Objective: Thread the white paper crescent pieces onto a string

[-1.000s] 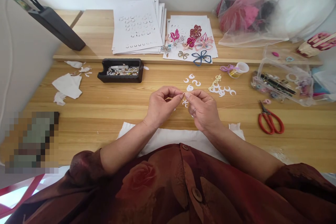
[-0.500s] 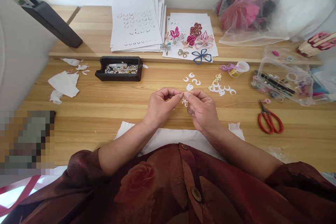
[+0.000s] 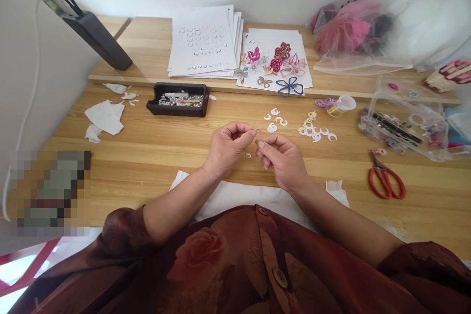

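Note:
My left hand [image 3: 231, 149] pinches a tiny crescent-shaped cutout [image 3: 258, 130] between thumb and index finger. Just right of it, my right hand [image 3: 281, 157] is closed in a pinch, and what sits in its fingertips is too small to make out. A thin pale thread [image 3: 331, 157] crosses the table to the right of that hand. One small white crescent [image 3: 248, 156] lies on the wood between the hands. Beyond the fingers are several larger white paper crescents [image 3: 281, 121], with another group [image 3: 315, 133] beside a yellow cord [image 3: 308, 120].
Red-handled scissors [image 3: 387, 179] lie at the right, near an open clear plastic box [image 3: 408, 127]. A black tray [image 3: 178, 109] of beads stands at the left, by paper scraps [image 3: 106, 117]. On the raised shelf are paper sheets [image 3: 202, 44] and thread-wrapped flowers [image 3: 290, 87].
My hands have moved slightly apart, the right fingertips dropping below the left, so the small crescent in my left fingers shows. The view has shifted, moving the surroundings rightward and down.

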`<state>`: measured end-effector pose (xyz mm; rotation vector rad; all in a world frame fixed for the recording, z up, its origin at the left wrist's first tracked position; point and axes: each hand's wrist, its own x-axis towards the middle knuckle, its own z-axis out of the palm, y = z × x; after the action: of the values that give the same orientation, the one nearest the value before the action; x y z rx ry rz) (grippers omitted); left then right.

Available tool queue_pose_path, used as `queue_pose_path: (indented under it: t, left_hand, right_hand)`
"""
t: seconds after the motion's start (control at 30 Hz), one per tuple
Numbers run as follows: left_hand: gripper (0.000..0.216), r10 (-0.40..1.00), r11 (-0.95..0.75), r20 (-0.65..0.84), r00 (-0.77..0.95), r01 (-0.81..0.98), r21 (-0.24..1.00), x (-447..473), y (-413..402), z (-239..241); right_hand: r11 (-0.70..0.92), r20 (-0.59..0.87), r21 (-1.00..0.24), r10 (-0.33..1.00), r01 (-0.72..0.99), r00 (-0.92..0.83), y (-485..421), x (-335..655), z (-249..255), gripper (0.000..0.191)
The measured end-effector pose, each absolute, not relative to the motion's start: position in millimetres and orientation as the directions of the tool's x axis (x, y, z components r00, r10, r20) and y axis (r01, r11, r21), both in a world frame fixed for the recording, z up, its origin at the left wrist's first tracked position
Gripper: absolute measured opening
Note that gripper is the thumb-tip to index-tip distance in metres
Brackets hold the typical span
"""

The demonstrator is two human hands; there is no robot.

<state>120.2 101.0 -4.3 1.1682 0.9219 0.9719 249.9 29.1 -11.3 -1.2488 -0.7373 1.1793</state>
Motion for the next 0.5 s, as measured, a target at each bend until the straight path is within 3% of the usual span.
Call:
queue_pose_path:
  t: [0.13,0.27,0.5]
  left_hand:
    - [0.022,0.932,0.090,-0.070,0.357,-0.039,0.995,116,105,-4]
    - [0.020,0.916,0.053,-0.060,0.396,0.029,0.998,114,107,-2]
    - [0.018,0.925,0.049,-0.043,0.378,-0.007,0.999,115,105,-2]
  right_hand:
    - [0.063,0.092,-0.992,0.954,0.109,0.284,24,255,-4,0.014]
    - [0.196,0.324,-0.874,0.917,0.446,0.232,20,261,6,0.011]
    - [0.238,0.410,-0.715,0.904,0.657,0.119,19,265,-4,0.010]
